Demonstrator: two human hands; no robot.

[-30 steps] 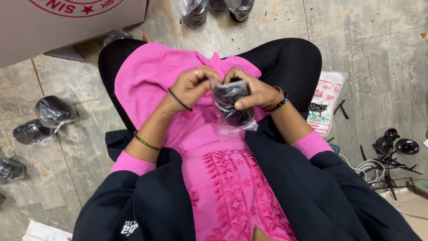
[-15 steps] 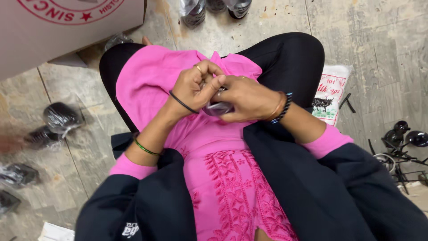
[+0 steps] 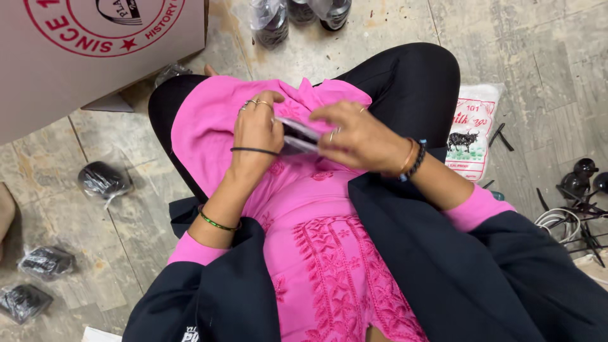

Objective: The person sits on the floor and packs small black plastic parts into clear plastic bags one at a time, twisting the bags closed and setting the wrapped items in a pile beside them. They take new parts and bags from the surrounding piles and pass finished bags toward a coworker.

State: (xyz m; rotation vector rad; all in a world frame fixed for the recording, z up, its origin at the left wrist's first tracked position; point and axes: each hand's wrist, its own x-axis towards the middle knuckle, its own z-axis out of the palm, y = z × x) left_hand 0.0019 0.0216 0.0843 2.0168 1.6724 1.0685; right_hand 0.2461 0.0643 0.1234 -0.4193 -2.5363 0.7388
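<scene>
I sit cross-legged on a tiled floor in a pink embroidered garment and a dark jacket. Both hands meet over my lap on a small clear plastic bag with a dark item inside. My left hand, with rings and a black band at the wrist, grips the bag's left end. From the right, my right hand, wearing bracelets, presses its fingers over the bag and hides most of it. The bag lies flattened between the two hands.
A cardboard box with a red round stamp stands at upper left. Several bagged dark items lie on the floor at left, more at the top. A printed white pouch and black parts with cables sit at right.
The bag was held up open between both hands; now it is lowered and pressed flat, with my right hand slid over it. The camera view has shifted slightly.
</scene>
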